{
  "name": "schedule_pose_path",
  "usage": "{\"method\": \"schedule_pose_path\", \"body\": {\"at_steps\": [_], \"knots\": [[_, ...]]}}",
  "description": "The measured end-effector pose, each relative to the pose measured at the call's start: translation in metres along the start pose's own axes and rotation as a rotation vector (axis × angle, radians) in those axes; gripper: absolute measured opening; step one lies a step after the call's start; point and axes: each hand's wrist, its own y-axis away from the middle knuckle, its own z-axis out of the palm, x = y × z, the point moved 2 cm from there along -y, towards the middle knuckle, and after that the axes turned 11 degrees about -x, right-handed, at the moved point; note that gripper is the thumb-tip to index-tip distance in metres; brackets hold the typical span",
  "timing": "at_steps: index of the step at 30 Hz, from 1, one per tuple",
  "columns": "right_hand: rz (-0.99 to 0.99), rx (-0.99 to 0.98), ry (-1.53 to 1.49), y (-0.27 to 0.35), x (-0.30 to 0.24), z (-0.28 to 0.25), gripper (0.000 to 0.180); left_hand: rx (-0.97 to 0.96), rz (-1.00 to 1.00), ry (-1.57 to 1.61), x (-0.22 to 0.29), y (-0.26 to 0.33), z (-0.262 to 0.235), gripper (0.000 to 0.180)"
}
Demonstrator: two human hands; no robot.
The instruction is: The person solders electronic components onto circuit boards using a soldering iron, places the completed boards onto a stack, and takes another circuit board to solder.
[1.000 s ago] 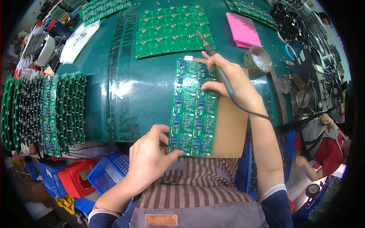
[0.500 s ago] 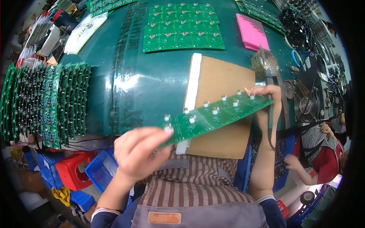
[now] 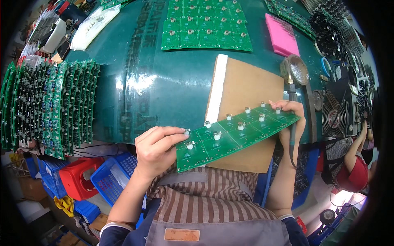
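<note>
A long green circuit board (image 3: 230, 141) with two rows of small white, metal-topped parts is held tilted above a brown cardboard sheet (image 3: 252, 82). My left hand (image 3: 158, 147) is closed at the board's left end, fingertips at the far corner beside one of the parts. My right hand (image 3: 292, 115) grips the right end, thumb on top, its other fingers partly hidden underneath. The same hand keeps a soldering iron (image 3: 292, 96) against it, tip pointing away from me and cable hanging down along the forearm.
Finished-looking boards (image 3: 207, 39) lie at the far middle; upright boards (image 3: 53, 106) stand in rows on the left. A pink foam block (image 3: 281, 35), a round metal dish (image 3: 298, 69) and a coiled stand (image 3: 334, 115) are on the right. Blue baskets (image 3: 111, 180) and a red stool (image 3: 78, 176) are below left.
My left hand has gone from a blurred, looser pose to closed fingers at the board's far left corner. The board's upper face now shows more. The whole view has shifted slightly.
</note>
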Motion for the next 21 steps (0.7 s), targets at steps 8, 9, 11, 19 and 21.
{"method": "schedule_pose_path", "body": {"at_steps": [8, 9, 11, 19, 21], "knots": [[0.012, 0.003, -0.034, -0.002, 0.0, 0.001, 0.031, -0.012, -0.035, 0.045, -0.001, -0.003, -0.001, 0.023], [0.01, 0.007, -0.052, -0.003, 0.0, 0.002, 0.03, -0.011, -0.041, 0.045, -0.002, -0.002, -0.002, 0.023], [0.016, 0.005, -0.042, -0.003, 0.0, 0.001, 0.029, -0.088, -0.073, 0.1, -0.004, -0.002, -0.005, 0.032], [0.028, 0.013, -0.065, -0.004, 0.002, -0.001, 0.026, -0.357, -0.286, 0.411, 0.034, -0.04, -0.059, 0.076], [0.015, 0.005, -0.047, -0.003, 0.002, -0.002, 0.025, -0.479, -0.293, 0.207, 0.034, -0.048, -0.064, 0.075]]}}
